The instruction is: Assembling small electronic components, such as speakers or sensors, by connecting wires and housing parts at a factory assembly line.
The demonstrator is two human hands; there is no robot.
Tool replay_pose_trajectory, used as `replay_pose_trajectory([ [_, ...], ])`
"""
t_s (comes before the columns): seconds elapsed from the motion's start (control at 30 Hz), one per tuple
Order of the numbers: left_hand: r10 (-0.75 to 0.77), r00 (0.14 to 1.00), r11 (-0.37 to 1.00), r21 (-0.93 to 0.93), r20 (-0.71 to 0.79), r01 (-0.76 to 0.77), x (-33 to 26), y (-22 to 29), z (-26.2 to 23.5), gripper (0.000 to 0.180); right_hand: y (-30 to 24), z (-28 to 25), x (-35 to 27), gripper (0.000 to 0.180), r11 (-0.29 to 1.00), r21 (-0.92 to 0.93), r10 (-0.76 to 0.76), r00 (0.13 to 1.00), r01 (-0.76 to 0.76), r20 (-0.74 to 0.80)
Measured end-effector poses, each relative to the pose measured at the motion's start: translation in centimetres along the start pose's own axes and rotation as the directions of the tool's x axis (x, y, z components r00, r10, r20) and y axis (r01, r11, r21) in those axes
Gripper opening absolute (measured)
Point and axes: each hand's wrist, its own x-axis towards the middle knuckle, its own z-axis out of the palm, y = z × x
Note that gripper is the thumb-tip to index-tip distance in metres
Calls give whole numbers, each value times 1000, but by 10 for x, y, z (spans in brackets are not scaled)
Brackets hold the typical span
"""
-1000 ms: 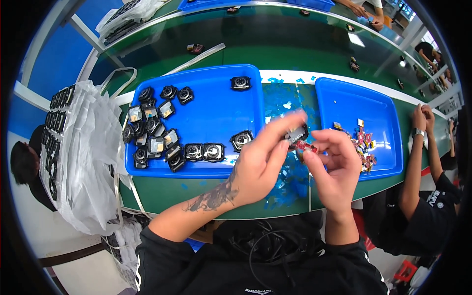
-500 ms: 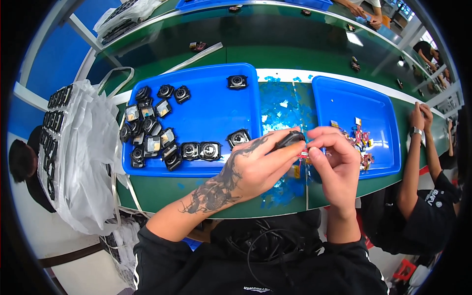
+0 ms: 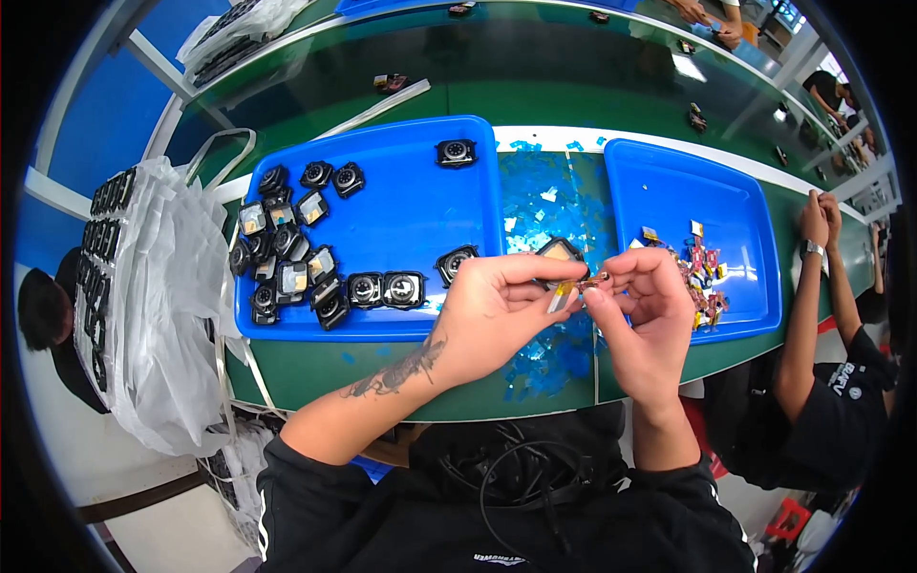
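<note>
My left hand [image 3: 497, 310] and my right hand [image 3: 650, 320] meet over the table between two blue trays. Between their fingertips is a small circuit board [image 3: 562, 296] with a yellow and white patch and reddish, ribbon-like parts. The left thumb and index finger pinch its patched end; the right thumb and fingers close on its other end. Just beyond the left index finger is a black watch case [image 3: 561, 250], its inner side facing up. Fingers cover part of it, and I cannot tell whether it is held or resting on the table.
The left tray [image 3: 420, 210] contains several black watch cases [image 3: 404, 288]. Small reddish circuit boards [image 3: 705, 263] lie in the right tray [image 3: 659, 191]. Blue film scraps [image 3: 544, 368] cover the table between them. A co-worker's forearms [image 3: 812, 277] rest at the right.
My left hand has turned and no longer wraps round the black watch case, which now shows its inner side. The circuit board has come into view between both hands' fingertips.
</note>
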Motion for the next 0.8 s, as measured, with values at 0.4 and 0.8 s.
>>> replay_pose_trajectory([
  [0.4, 210, 976, 947, 238, 53, -216, -2, -1, 2, 47, 1, -3, 6, 39, 987, -161, 22, 999, -15, 42],
  [0.8, 270, 956, 605, 752, 118, -263, -3, 37, -24, 61, 4, -9, 49, 38, 989, -146, 59, 981, -31, 186],
])
